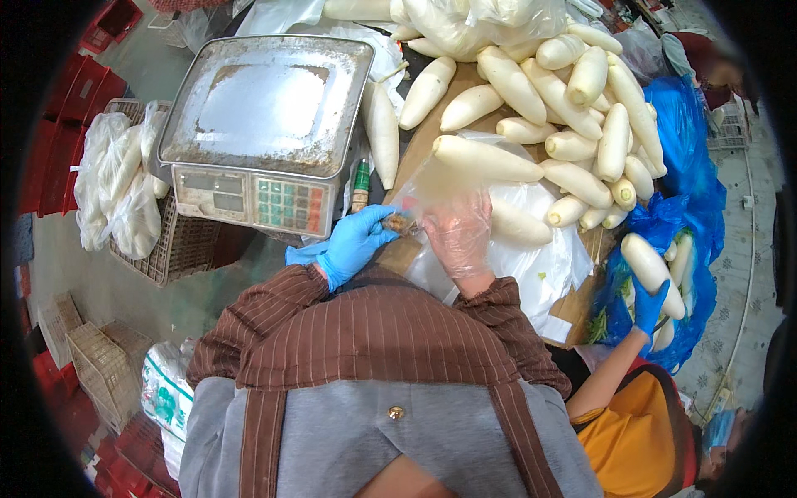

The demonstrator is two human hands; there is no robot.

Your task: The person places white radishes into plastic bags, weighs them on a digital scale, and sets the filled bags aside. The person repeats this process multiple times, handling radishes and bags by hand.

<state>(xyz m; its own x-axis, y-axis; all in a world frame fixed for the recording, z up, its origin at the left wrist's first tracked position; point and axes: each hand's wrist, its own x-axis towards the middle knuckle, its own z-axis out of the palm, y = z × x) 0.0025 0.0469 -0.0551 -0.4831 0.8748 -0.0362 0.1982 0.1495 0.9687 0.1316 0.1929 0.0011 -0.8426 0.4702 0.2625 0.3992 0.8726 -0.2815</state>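
Note:
My left hand point(356, 241), in a blue glove, grips a small brown, rough-looking object point(398, 223) that I cannot identify more exactly. Close on its right is my right hand point(459, 233), in a clear plastic glove; a blur covers its fingers, so their hold cannot be made out. Under and beside the right hand spreads thin white plastic film point(529, 274). A white radish point(520, 224) lies just right of that hand, and another radish point(489, 159) lies above it. A green-and-tan handle point(360, 185) rests beyond my left hand.
A digital scale point(264, 106) with a worn metal pan stands at the left. Several radishes point(573, 112) are heaped at the right. A co-worker's blue-gloved hand point(650, 305) holds a radish point(647, 264) over a blue plastic bag point(703, 299). Bagged radishes point(121, 180) sit on crates point(168, 243).

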